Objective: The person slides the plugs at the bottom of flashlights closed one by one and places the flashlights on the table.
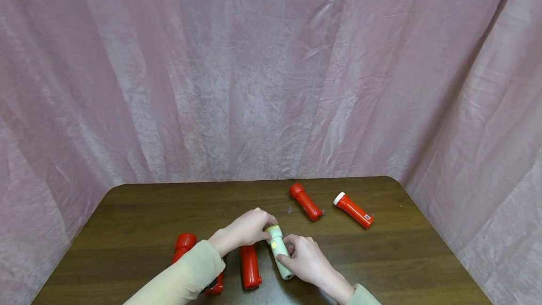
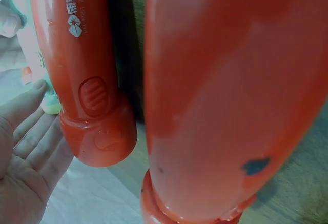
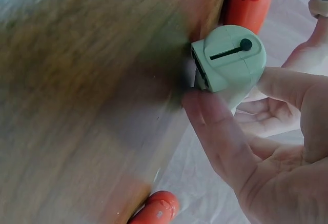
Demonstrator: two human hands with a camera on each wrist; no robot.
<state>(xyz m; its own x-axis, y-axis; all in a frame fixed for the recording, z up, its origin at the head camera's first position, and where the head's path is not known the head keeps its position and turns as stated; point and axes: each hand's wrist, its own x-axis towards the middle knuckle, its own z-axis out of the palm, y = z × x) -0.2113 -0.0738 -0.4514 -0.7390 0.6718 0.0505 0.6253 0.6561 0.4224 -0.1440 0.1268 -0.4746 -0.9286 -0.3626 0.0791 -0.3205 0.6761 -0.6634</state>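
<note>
A pale green flashlight (image 1: 279, 253) with a yellow button lies between both hands on the wooden table, its yellow-rimmed head pointing away. My left hand (image 1: 250, 227) holds it at the head, thumb on the near side and fingers around the far rim. Lower down, my right hand (image 1: 308, 259) grips the body between thumb and fingers. The right wrist view shows the flashlight's tail end (image 3: 233, 57), with a dark slot and a round dark knob. Just left of it lies a red flashlight (image 1: 251, 267), its head hidden under my left wrist.
Two more red flashlights (image 1: 184, 244) (image 1: 216, 286) lie at the left, partly covered by my left sleeve. Toward the back right are a red flashlight (image 1: 306, 202) and a red one with a white head (image 1: 354, 210). A pink curtain (image 1: 271, 84) hangs behind the table.
</note>
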